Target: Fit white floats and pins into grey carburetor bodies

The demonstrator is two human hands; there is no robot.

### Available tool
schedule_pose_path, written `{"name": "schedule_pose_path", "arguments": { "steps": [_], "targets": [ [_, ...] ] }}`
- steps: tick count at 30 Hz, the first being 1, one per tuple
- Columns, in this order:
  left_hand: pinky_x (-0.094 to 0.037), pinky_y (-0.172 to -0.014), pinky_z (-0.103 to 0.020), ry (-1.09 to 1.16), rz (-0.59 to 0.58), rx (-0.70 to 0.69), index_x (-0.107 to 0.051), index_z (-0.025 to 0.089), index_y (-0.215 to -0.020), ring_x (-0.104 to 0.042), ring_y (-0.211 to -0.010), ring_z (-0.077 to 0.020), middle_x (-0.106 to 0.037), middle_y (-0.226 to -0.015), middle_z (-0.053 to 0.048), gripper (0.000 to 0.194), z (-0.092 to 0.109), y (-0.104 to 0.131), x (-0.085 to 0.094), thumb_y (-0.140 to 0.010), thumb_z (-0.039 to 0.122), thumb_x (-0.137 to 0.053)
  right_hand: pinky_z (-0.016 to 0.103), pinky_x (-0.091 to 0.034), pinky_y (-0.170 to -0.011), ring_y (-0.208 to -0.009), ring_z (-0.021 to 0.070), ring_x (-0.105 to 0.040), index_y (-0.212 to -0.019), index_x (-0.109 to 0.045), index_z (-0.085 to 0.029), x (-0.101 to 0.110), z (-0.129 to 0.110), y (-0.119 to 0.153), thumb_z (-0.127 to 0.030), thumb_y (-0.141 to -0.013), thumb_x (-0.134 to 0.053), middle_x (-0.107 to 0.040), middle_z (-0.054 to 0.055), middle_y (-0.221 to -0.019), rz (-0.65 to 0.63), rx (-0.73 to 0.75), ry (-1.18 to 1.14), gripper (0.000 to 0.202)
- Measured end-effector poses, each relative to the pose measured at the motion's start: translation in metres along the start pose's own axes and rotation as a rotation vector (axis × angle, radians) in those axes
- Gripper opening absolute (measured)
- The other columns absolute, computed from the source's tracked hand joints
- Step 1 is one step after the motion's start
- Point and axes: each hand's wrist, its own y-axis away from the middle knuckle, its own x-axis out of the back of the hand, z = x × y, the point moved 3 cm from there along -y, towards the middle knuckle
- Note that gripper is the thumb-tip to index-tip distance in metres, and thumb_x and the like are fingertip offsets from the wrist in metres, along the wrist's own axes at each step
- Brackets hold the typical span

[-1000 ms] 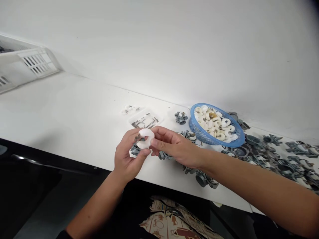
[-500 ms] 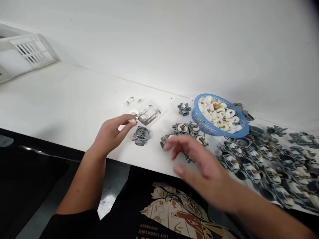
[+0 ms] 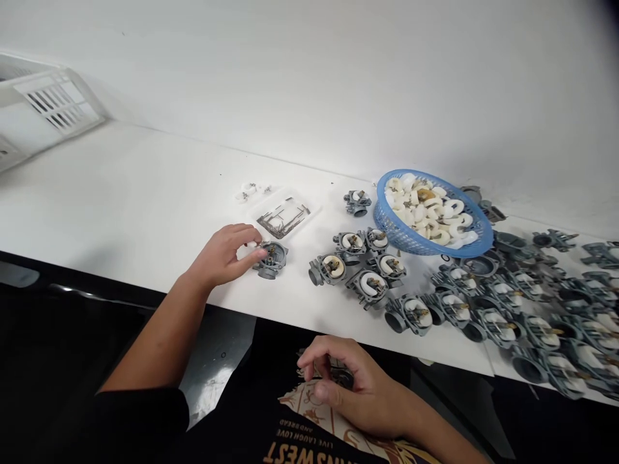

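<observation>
My left hand (image 3: 231,254) is closed in a pinch at the left edge of a grey metal carburetor body (image 3: 275,260) on the white table. A small white float shows at its fingertips, mostly hidden by the fingers. Brass parts stand inside the open carburetor bowl. My right hand (image 3: 355,390) hangs over my lap, in front of the table edge, with curled fingers apart from the thumb and nothing visible between them. Behind the carburetor lies a clear shallow tray (image 3: 309,218) of thin metal pins (image 3: 283,225). Several loose white floats (image 3: 248,188) lie left of the tray.
A blue basket (image 3: 401,235) heaped with white floats (image 3: 430,212) stands to the right by the wall. Several carburetors with floats (image 3: 372,283) sit between it and me, and many more (image 3: 503,325) crowd the right side. A white crate (image 3: 58,106) is far left.
My left hand has come down from beside the pin tray to the carburetor with the white float. My right hand has drawn back from over the carburetors to above my lap.
</observation>
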Motion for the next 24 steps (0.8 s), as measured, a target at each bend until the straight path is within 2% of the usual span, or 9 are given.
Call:
{"name": "schedule_pose_path", "arguments": {
  "steps": [3,6,11,14,16,18,21,24],
  "targets": [
    [-0.043,-0.069,-0.031,0.023,0.029,0.025,-0.058,0.02,-0.085,-0.056,-0.071,-0.0177,-0.062,-0.078,-0.004,0.032,-0.002,0.0,-0.004,-0.102,0.041,-0.041,0.031,-0.05,-0.079,-0.083,0.0164,-0.06,-0.115,-0.07,-0.023,0.003,0.0,0.001,-0.049,-0.098,-0.061,-0.069,0.007,-0.099,0.003,-0.019,0.005,0.032],
    [-0.042,-0.065,-0.029,0.0,0.052,0.061,-0.056,0.02,-0.085,-0.053,-0.066,-0.016,-0.061,-0.076,-0.003,0.029,-0.003,0.001,-0.009,-0.1,0.042,-0.045,0.031,-0.051,-0.082,-0.09,0.018,-0.064,-0.113,-0.071,-0.022,0.006,0.003,0.0,-0.049,-0.102,-0.054,-0.07,0.008,-0.101,-0.006,-0.063,0.01,0.033],
    [-0.041,-0.062,-0.028,-0.001,0.113,0.082,-0.052,0.021,-0.087,-0.05,-0.061,-0.0142,-0.06,-0.074,0.0,0.024,-0.004,0.001,-0.016,-0.095,0.043,-0.051,0.03,-0.052,-0.078,-0.086,0.0176,-0.064,-0.111,-0.071,-0.022,0.01,0.012,-0.001,-0.048,-0.101,-0.055,-0.07,0.007,-0.099,0.007,-0.096,0.011,0.032],
    [-0.041,-0.059,-0.027,0.005,0.122,0.097,-0.053,0.02,-0.101,-0.048,-0.057,-0.0134,-0.06,-0.074,0.001,0.025,-0.003,-0.001,-0.02,-0.092,0.043,-0.056,0.03,-0.05,-0.073,-0.08,0.0171,-0.063,-0.105,-0.071,-0.021,0.014,0.015,-0.001,-0.046,-0.101,-0.055,-0.07,0.007,-0.092,0.05,-0.057,0.014,0.03],
    [-0.042,-0.059,-0.026,-0.011,0.102,0.111,-0.053,0.019,-0.115,-0.048,-0.056,-0.0135,-0.059,-0.072,0.003,0.034,-0.002,-0.002,-0.023,-0.091,0.043,-0.058,0.03,-0.049,-0.072,-0.077,0.017,-0.062,-0.102,-0.07,-0.021,0.016,0.018,0.0,-0.045,-0.101,-0.055,-0.069,0.006,-0.087,0.085,-0.044,0.001,0.029],
    [-0.043,-0.061,-0.027,-0.044,0.074,0.1,-0.056,0.019,-0.121,-0.052,-0.058,-0.0142,-0.061,-0.072,0.002,0.038,-0.001,-0.005,-0.024,-0.091,0.043,-0.059,0.029,-0.049,-0.07,-0.075,0.0168,-0.061,-0.1,-0.069,-0.021,0.018,0.021,0.0,-0.044,-0.102,-0.055,-0.067,0.005,-0.083,0.109,-0.045,-0.016,0.028],
    [-0.047,-0.069,-0.028,-0.057,0.058,0.052,-0.064,0.02,-0.118,-0.063,-0.073,-0.0174,-0.073,-0.093,-0.005,0.036,-0.001,-0.006,-0.027,-0.091,0.044,-0.058,0.028,-0.047,-0.068,-0.073,0.0157,-0.059,-0.099,-0.069,-0.021,0.02,0.025,0.003,-0.041,-0.102,-0.055,-0.065,0.004,-0.08,0.134,0.001,-0.04,0.025],
    [-0.048,-0.073,-0.03,0.021,0.09,0.066,-0.067,0.019,-0.119,-0.068,-0.092,-0.0222,-0.074,-0.114,-0.009,0.037,-0.003,-0.005,-0.029,-0.091,0.043,-0.06,0.026,-0.044,-0.065,-0.068,0.0133,-0.056,-0.099,-0.068,-0.021,0.022,0.025,0.007,-0.036,-0.102,-0.055,-0.063,0.002,-0.077,0.174,0.104,-0.06,0.02]
  ]
}}
